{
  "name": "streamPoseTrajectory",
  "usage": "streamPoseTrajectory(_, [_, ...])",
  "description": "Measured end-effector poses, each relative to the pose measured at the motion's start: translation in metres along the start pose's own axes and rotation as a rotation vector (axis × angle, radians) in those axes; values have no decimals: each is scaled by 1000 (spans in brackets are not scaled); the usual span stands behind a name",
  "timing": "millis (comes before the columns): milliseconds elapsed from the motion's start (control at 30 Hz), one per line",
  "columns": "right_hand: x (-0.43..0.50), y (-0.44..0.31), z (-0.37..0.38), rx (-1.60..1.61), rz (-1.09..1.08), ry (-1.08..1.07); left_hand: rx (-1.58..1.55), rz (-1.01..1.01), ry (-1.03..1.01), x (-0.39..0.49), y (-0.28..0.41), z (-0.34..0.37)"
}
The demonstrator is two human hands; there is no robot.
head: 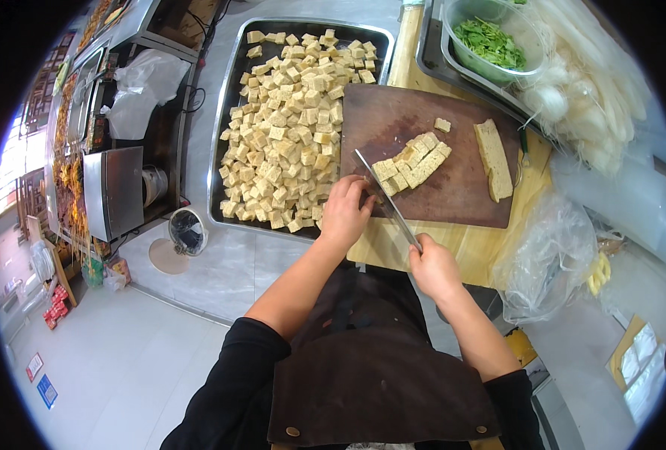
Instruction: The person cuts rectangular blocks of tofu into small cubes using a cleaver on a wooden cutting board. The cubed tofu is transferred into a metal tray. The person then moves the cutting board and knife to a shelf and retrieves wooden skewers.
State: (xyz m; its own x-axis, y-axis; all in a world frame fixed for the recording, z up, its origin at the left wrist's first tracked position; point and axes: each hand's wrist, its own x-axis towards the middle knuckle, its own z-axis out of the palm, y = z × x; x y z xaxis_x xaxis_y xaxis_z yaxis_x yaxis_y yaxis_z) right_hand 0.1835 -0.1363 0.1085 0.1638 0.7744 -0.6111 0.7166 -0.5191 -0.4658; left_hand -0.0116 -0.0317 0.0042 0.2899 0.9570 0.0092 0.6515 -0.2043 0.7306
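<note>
My right hand (pixel 435 269) grips the handle of a knife (pixel 392 205), whose blade slants up and left over the near left part of a dark wooden cutting board (pixel 456 208). Just left of the blade, my left hand (pixel 347 208) rests by the board's edge with bent fingers; whether it holds anything is hidden. Right of the blade lies a partly cut group of porous tofu-like pieces (pixel 414 163), with one small loose cube (pixel 442 125) above it. A long uncut strip (pixel 493 160) lies at the board's right.
A metal-rimmed tray (pixel 215 152) heaped with cubes (pixel 288 129) adjoins the board's left side. Beyond the board at upper right are a plastic tub (pixel 451 28) of chopped greens (pixel 487 44) and white stringy bundles (pixel 574 84). A clear plastic bag (pixel 552 264) hangs at the right.
</note>
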Motion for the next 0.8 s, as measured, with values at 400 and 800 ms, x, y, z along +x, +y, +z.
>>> streamPoseTrajectory(400, [56,-29,11,-18,7,-52,37,106,45,1,-12,10])
streamPoseTrajectory(800, [-40,99,-21,754,336,236,77,101,11,37,10,-34])
